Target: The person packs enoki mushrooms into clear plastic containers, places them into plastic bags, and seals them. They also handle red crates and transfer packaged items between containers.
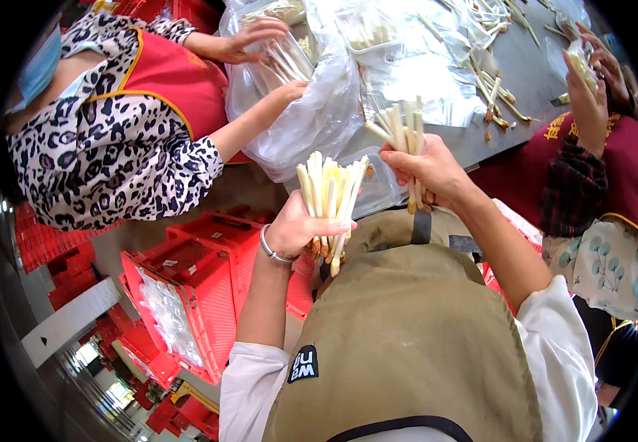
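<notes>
My left hand [295,225], a metal bangle at its wrist, is closed round a thick bundle of pale stalks [331,184]. Their cut ends point up and away from me, and brownish ends hang below the fist. To the right, my right hand [437,173] grips a smaller bunch of pale stalks [406,132], fanned out at the top. The two bunches are apart. Between and just beyond them, a clear plastic tray [381,184] sits at the near table edge, partly hidden by my hands.
Loose stalks [497,96] lie on the metal table [474,151] beside clear plastic sheeting. At the far left, a co-worker's hands [256,44] work over a plastic-lined container [326,125]. Another co-worker's hands [595,81] hold something at the right. Red crates [194,287] stand at my left.
</notes>
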`<action>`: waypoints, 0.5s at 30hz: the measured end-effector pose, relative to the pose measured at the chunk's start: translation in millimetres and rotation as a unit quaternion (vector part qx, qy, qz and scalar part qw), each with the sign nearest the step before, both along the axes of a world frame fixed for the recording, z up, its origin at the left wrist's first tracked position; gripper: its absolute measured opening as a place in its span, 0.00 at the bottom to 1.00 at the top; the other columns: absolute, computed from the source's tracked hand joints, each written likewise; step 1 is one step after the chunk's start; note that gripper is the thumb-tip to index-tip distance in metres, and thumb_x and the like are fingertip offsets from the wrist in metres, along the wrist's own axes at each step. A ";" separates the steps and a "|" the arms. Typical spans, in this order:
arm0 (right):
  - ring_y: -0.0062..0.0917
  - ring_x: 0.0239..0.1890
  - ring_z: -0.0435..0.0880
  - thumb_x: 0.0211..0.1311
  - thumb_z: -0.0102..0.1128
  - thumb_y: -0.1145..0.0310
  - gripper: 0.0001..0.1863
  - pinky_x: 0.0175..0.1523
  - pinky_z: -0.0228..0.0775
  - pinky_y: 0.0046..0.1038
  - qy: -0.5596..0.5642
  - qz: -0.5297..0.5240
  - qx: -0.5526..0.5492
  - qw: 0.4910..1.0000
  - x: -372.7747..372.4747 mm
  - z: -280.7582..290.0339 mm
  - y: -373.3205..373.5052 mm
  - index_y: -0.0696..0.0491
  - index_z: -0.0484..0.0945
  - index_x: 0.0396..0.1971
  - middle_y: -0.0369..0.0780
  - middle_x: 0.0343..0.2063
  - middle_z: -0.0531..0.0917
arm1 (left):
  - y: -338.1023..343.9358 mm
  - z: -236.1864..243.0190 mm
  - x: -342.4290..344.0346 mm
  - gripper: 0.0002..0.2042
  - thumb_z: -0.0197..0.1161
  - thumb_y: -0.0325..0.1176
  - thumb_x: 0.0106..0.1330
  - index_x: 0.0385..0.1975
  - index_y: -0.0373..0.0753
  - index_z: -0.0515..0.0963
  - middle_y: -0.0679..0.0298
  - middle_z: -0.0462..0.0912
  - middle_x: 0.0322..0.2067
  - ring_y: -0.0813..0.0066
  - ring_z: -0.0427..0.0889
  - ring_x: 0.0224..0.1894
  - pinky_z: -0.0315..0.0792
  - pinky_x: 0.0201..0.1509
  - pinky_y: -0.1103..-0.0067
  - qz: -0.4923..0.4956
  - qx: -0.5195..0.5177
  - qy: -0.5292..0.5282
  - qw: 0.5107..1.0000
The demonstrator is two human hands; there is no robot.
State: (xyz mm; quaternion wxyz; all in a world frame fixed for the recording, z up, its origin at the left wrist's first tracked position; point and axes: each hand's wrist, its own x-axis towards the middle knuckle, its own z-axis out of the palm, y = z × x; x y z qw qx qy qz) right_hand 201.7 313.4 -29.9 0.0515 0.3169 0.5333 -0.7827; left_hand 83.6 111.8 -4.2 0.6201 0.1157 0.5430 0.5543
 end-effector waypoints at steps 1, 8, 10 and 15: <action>0.13 0.19 0.69 0.54 0.61 0.69 0.08 0.25 0.63 0.19 0.001 0.052 0.038 0.998 -2.1 11.0 4.1 0.59 0.77 0.30 0.32 0.19 0.74 | 2.8 2.8 -0.9 0.30 0.67 0.26 0.43 0.51 0.29 0.66 0.57 0.76 0.43 0.74 0.80 0.33 0.76 0.36 0.79 -0.015 -0.005 0.005 1.000; 0.13 0.20 0.71 0.49 0.63 0.72 0.07 0.25 0.65 0.19 0.025 0.146 0.078 0.986 -4.3 19.5 20.5 0.58 0.78 0.28 0.32 0.20 0.76 | 14.5 18.0 -18.5 0.33 0.66 0.22 0.42 0.53 0.30 0.63 0.52 0.74 0.47 0.71 0.82 0.34 0.77 0.38 0.77 -0.062 0.013 -0.072 0.995; 0.13 0.20 0.71 0.48 0.63 0.73 0.07 0.26 0.65 0.19 0.021 0.153 0.076 0.985 -1.7 26.5 22.9 0.58 0.78 0.28 0.32 0.20 0.77 | 15.2 24.3 -22.2 0.32 0.67 0.22 0.43 0.53 0.30 0.64 0.53 0.74 0.46 0.72 0.81 0.35 0.77 0.38 0.77 -0.061 0.019 -0.082 0.995; 0.13 0.21 0.73 0.47 0.61 0.74 0.06 0.27 0.66 0.19 0.044 0.146 0.075 0.985 -0.9 32.0 21.7 0.58 0.77 0.27 0.34 0.20 0.79 | 20.1 31.3 -28.0 0.32 0.71 0.24 0.43 0.52 0.31 0.66 0.55 0.75 0.46 0.75 0.80 0.35 0.77 0.41 0.77 -0.081 0.020 -0.079 0.993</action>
